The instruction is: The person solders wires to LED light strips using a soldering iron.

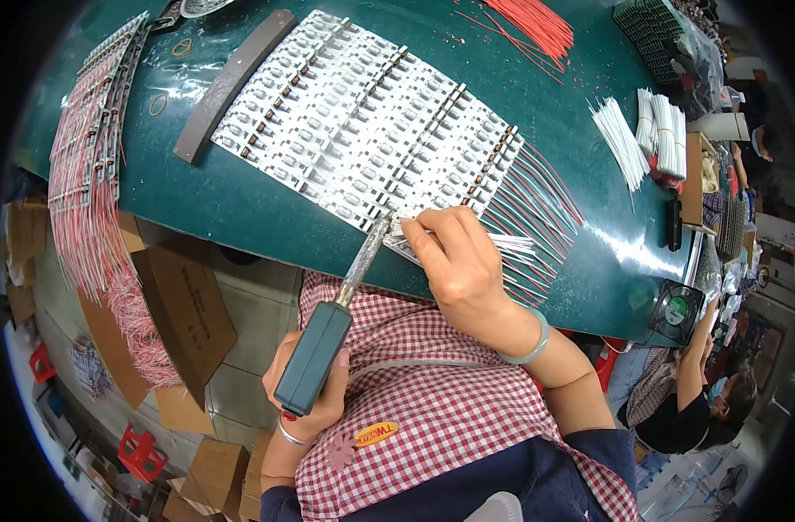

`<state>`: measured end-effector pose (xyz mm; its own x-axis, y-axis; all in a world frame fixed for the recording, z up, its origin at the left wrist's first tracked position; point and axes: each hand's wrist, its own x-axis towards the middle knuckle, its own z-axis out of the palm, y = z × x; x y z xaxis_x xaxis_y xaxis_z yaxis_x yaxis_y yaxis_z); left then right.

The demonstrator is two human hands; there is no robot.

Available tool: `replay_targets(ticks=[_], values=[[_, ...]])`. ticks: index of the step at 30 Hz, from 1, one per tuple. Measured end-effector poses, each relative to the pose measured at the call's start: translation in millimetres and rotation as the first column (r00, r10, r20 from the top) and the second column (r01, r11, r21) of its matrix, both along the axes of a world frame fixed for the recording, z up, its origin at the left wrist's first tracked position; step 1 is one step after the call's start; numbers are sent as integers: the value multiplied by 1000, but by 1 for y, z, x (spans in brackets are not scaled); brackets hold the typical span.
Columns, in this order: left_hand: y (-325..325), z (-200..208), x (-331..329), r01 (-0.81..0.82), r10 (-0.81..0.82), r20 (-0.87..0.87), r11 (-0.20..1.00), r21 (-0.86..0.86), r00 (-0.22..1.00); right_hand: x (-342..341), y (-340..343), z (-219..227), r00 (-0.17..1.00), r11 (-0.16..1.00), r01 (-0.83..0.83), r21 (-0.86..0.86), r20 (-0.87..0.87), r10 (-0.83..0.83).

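A soldering iron [314,358] with a dark green, boxy handle and a long metal barrel is gripped in my left hand [280,364]. Its tip touches or nearly touches the near edge of a large panel of small white circuit boards [328,143]. Right beside the tip, the thumb and forefinger of my right hand [462,274] are pinched together. Several white wires [515,247] stick out past the right side of that hand, apparently held in it. Red and white wires [536,204] fan out from the panel's right edge.
A dark curved bar [232,87] lies along the panel's left side. Wired boards [88,148] hang off the table's left edge over a cardboard box [184,304]. Red wires [536,30] and white wire bundles [667,135] lie farther back. A small fan [676,309] and another person [693,409] are at right.
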<state>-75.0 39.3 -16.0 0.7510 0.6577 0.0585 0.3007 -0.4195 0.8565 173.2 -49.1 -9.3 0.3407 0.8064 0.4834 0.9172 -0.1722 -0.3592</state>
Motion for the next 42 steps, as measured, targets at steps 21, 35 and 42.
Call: replay_targets(ticks=[21, 35, 42], values=[[6, 9, 23, 24, -25, 26, 1000, 18, 999, 9, 0, 1, 999, 999, 37, -10, -11, -37], [7, 12, 24, 49, -49, -1, 996, 69, 999, 12, 1, 4, 1000, 999, 21, -33, -22, -21], [8, 8, 24, 12, -14, 32, 997, 71, 999, 12, 0, 6, 998, 999, 19, -47, -57, -22]])
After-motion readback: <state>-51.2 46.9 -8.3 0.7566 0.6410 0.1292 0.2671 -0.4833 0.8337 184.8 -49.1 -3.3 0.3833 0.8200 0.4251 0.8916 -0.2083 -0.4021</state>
